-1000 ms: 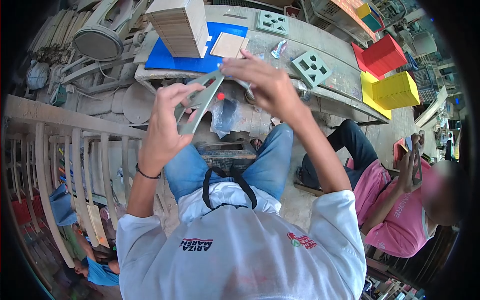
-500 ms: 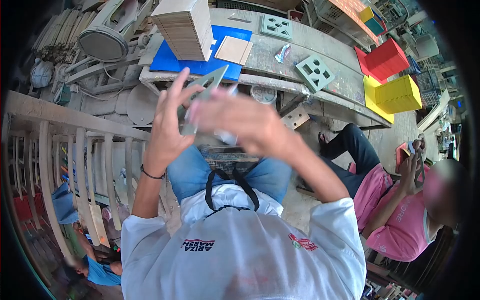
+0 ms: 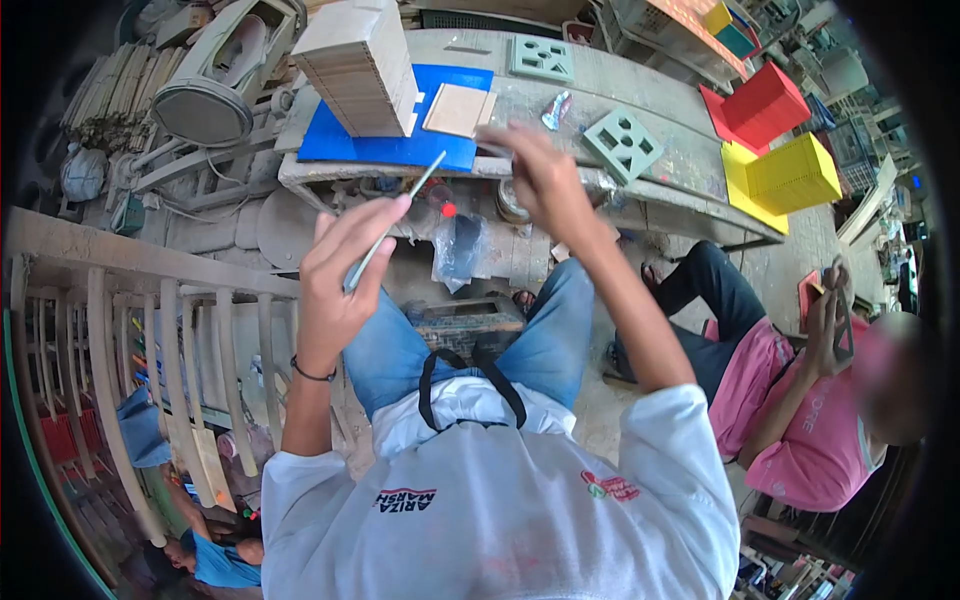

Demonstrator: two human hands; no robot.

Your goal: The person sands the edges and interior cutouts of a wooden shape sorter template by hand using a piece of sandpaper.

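Observation:
My left hand (image 3: 345,275) is closed on a thin grey-green shape board (image 3: 428,175), which is turned almost edge-on to me. My right hand (image 3: 540,175) is lifted away from the board, in front of the workbench; its fingers are smeared by motion and point left, overlapping the bench edge near a square wooden panel (image 3: 458,108). That panel lies on a blue board (image 3: 325,140), where a tall wooden box (image 3: 365,75) stands upright. A crumpled tube (image 3: 557,108) rests right of the panel.
Two more grey-green shape boards (image 3: 624,146) lie on the workbench (image 3: 690,165). Red (image 3: 770,105) and yellow (image 3: 797,180) box pieces stand at its right end. A person in pink (image 3: 800,430) sits at right, holding a shape board. A wooden railing (image 3: 150,262) runs along my left.
My right hand has moved up and right, away from the shape board. My left hand has turned the board from showing its cut-out face to nearly edge-on.

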